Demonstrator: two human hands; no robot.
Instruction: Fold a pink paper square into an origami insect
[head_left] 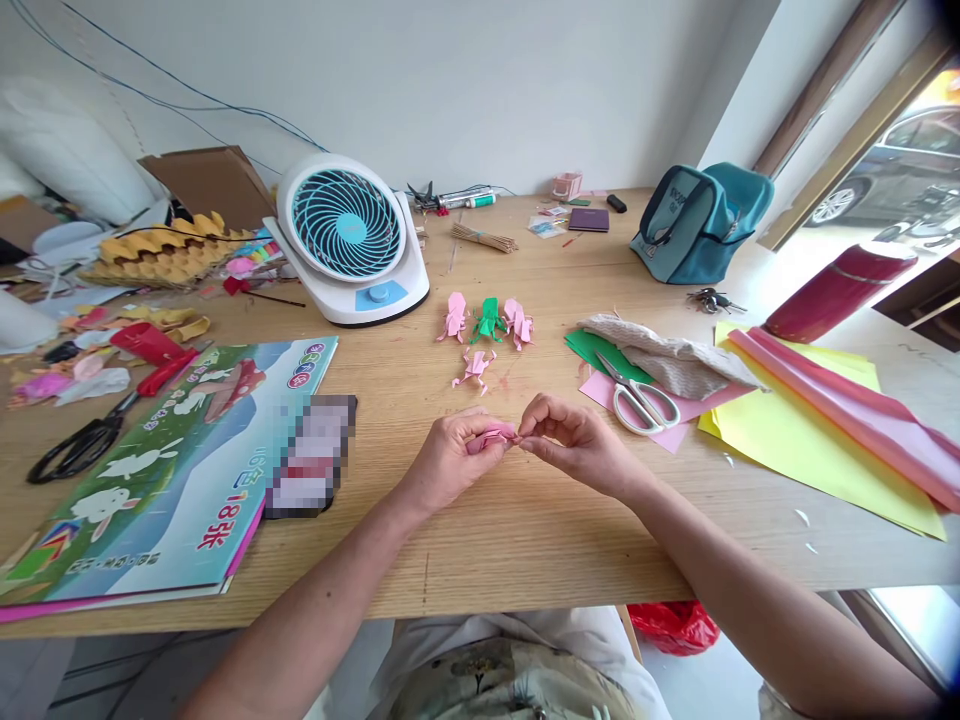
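A small piece of folded pink paper (491, 437) is held between my two hands above the front of the table. My left hand (459, 450) is closed around its body. With thumb and fingertips, my right hand (564, 437) pinches its narrow right end. Just beyond my hands lie several folded paper figures: a pink one with spread legs (474, 369), a green one (489, 320), and pink ones (454, 317) either side of the green. White-handled scissors (646, 408) rest on pink and green paper to the right.
A white fan (352, 240) stands at the back left. A paper pad (172, 470) and a phone (311, 455) lie left. On the right are a grey cloth (671, 352), yellow sheets (795, 440), a red bottle (840, 290) and a teal bag (701, 225).
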